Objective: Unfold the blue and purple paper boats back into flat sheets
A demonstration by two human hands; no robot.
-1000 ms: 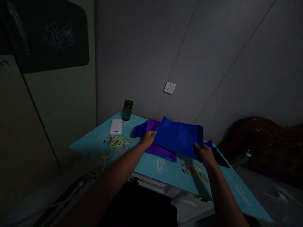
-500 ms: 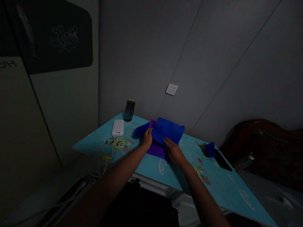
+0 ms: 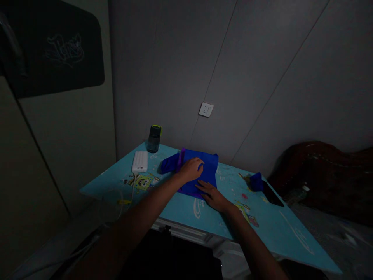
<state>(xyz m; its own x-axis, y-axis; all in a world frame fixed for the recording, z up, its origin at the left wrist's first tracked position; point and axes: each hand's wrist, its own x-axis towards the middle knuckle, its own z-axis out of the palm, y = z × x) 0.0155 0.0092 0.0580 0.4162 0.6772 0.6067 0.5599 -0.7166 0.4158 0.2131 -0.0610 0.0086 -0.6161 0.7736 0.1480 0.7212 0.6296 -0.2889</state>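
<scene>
A blue cloth (image 3: 208, 165) lies folded on the table, with purple cloth (image 3: 180, 157) showing along its left and front edges. My left hand (image 3: 190, 170) is over the middle of the blue cloth, its fingers loosely bent and apart, gripping nothing visible. Flat on the cloth's front right part rests my right hand (image 3: 213, 195), fingers spread. A narrow blue piece (image 3: 169, 163) sticks out on the left; whether it joins the cloth is hidden.
The blue printed table (image 3: 180, 208) stands against a wall with a socket (image 3: 206, 109). A dark bottle (image 3: 154, 139) and a white power bank (image 3: 140, 161) with a cable are at the left. Rightward lie a small blue bundle (image 3: 256, 182) and a black phone-like slab (image 3: 272, 193).
The blue flap, raised before, now lies flatter over the purple. My left hand has let go of the left edge and moved right over the cloth. The view has shifted slightly.
</scene>
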